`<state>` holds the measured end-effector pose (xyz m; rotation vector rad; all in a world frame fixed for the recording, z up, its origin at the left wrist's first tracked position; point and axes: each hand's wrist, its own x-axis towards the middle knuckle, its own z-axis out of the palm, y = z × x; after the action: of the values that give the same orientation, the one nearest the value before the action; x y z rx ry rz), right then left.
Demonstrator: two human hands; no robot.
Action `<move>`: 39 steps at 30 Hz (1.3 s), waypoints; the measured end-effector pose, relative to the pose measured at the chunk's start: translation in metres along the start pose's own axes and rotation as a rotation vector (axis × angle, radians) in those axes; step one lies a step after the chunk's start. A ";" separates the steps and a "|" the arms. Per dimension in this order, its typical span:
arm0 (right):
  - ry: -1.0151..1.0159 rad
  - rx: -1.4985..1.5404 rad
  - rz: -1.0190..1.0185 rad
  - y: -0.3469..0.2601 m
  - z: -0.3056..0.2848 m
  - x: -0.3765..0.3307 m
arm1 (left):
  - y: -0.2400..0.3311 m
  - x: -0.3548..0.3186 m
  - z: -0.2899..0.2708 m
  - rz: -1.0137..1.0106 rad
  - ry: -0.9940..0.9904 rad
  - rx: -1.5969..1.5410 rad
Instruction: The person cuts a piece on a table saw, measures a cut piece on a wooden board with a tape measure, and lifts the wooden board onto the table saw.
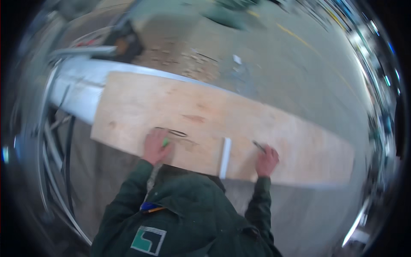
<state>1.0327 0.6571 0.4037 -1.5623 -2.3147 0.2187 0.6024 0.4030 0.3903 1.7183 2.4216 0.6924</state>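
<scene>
A long, pale plywood board (239, 124) lies in front of me. My left hand (155, 145) rests at its near edge, with the fingers closed around a small green thing (165, 141) that is mostly hidden. Just beyond those fingers, a thin black loop (175, 132) lies on the wood. My right hand (267, 160) is closed on a slim dark pen (258, 146), its tip pointing away and to the left over the board. Between both hands sits a narrow white strip (225, 157), reaching from the near edge toward the middle of the board.
Under the board, a light metal surface (77, 83) shows at the far left, beside a metal frame (53, 85). Wood scraps (197, 64) litter the floor past the board, near a white scrap (237, 59). A yellow line (299, 38) crosses the grey floor.
</scene>
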 end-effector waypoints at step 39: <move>-0.053 0.114 -0.289 -0.432 0.168 -0.083 | -0.265 -0.391 -0.216 -0.997 0.667 -1.579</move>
<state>0.6246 0.4250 0.3662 -1.1645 -2.4859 0.3167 0.4418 -0.0912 0.4031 -0.3239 1.4349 2.1306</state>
